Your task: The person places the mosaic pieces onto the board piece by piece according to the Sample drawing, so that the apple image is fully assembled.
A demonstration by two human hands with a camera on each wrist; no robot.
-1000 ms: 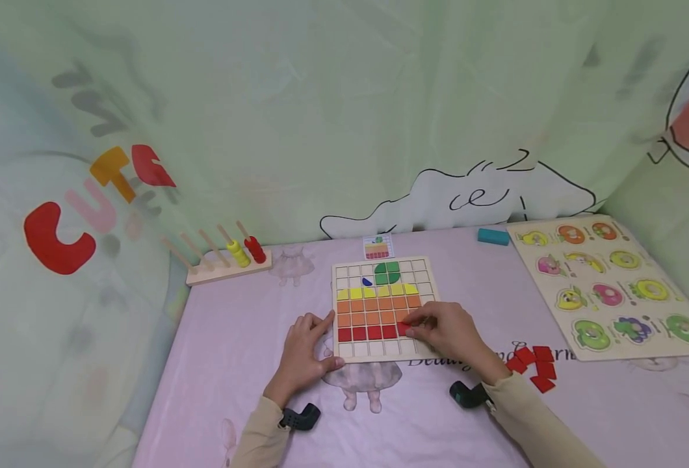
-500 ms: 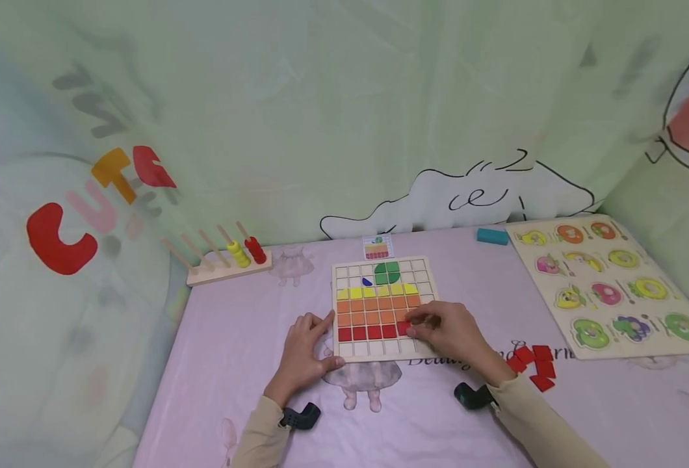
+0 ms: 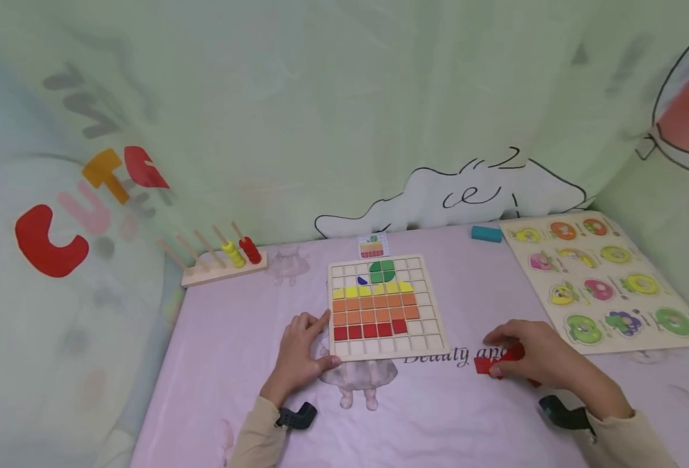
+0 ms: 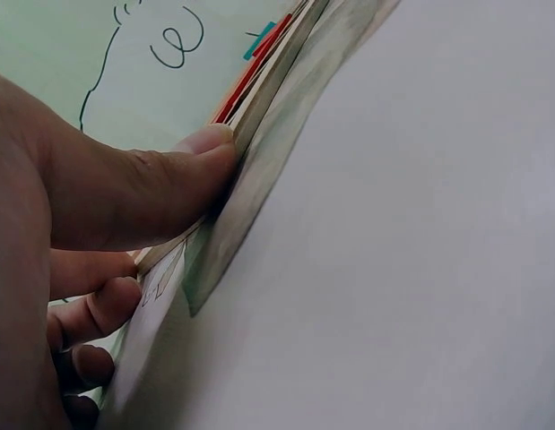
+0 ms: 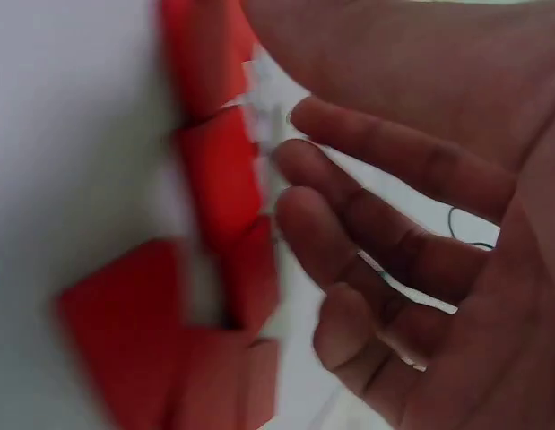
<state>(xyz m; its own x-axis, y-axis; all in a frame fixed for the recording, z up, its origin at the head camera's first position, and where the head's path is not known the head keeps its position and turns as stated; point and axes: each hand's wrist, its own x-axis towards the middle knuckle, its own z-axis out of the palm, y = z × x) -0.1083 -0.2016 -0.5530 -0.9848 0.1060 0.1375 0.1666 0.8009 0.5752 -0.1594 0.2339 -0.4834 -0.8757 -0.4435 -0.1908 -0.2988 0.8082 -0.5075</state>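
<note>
A square wooden grid board (image 3: 432, 326) lies on the table, bearing rows of yellow, orange and red tiles, plus green and blue pieces. My left hand (image 3: 298, 354) holds its near left corner, thumb on the front edge and index finger at the left side. In the left wrist view the thumb (image 4: 160, 184) presses against the board's edge. Farther right, my right hand (image 3: 534, 354) hovers over loose red square tiles (image 3: 482, 366), thumb and index finger apart. The right wrist view shows relaxed fingers beside several red tiles (image 5: 225, 170); whether the thumb touches one is unclear.
A small pattern card (image 3: 374, 246) lies behind the board. At the back left stands a peg counter (image 3: 224, 268) with yellow and red beads. A teal block (image 3: 487, 234) and a fruit puzzle board (image 3: 602, 325) are on the right.
My right hand has let go of the red tile at the right end of the board's red row and moved right to the loose red tiles. The left hand stays at the board's corner.
</note>
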